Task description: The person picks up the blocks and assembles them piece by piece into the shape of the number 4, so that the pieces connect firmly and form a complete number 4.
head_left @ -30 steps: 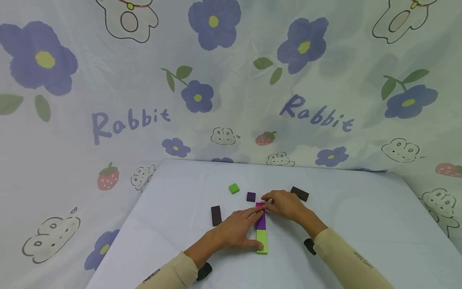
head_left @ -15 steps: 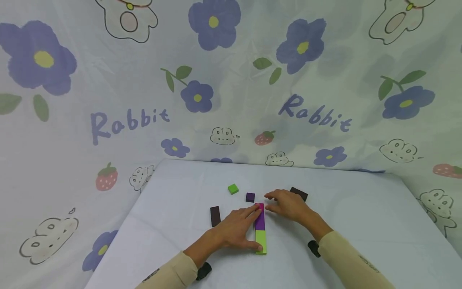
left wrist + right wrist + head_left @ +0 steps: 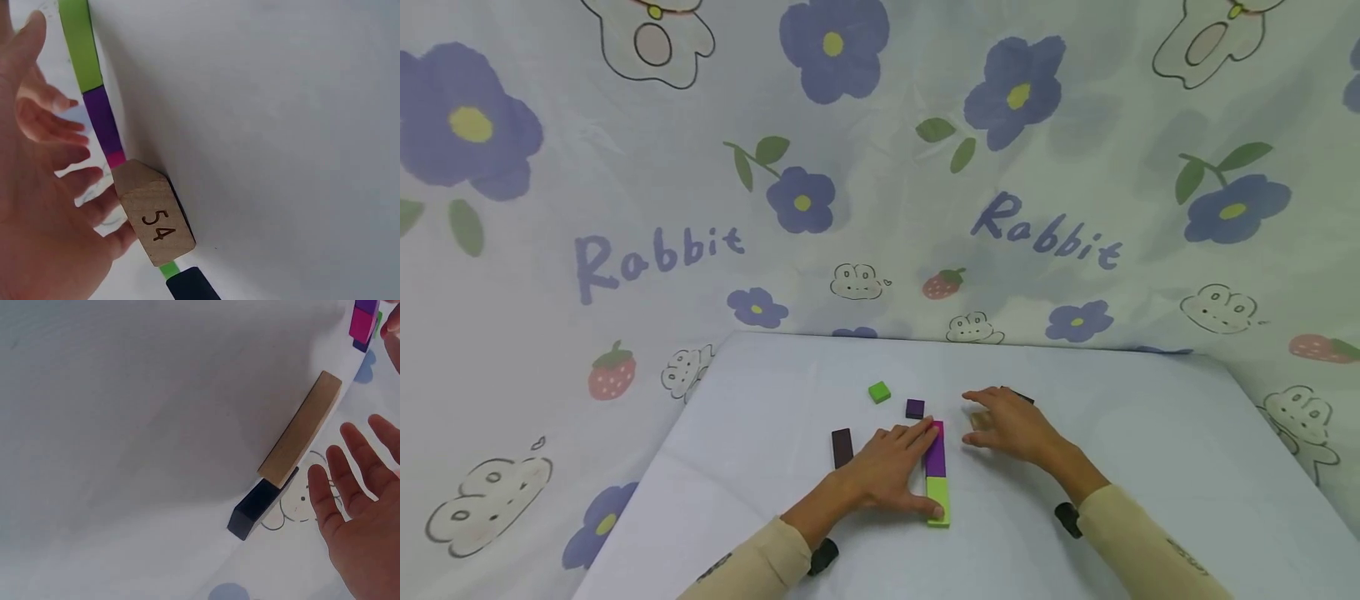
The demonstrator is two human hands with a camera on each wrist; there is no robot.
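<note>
A straight row of blocks lies on the white table: a lime-green block (image 3: 937, 500) at the near end, a purple block (image 3: 935, 458) beyond it, and a magenta piece (image 3: 939, 428) at the far end. My left hand (image 3: 883, 468) spreads along the row, fingertips at the magenta end and thumb on the lime-green block. To the right, my right hand (image 3: 1018, 427) hovers with extended fingers, holding nothing. Partly behind its fingers is a tan wooden block (image 3: 300, 431). A dark block (image 3: 253, 509) sits just past that, mostly hidden in the head view.
A small green block (image 3: 879, 392) and a dark purple cube (image 3: 914, 408) lie beyond the row. Left of it is a dark block (image 3: 842, 448), whose wooden side marked 54 (image 3: 159, 225) faces the left wrist camera. A printed rabbit-and-flower cloth (image 3: 880, 208) hangs behind the table.
My right hand has moved away from the row's far end, to the right, and its fingers have spread. The tan wooden block now shows behind them. My left hand stays on the row.
</note>
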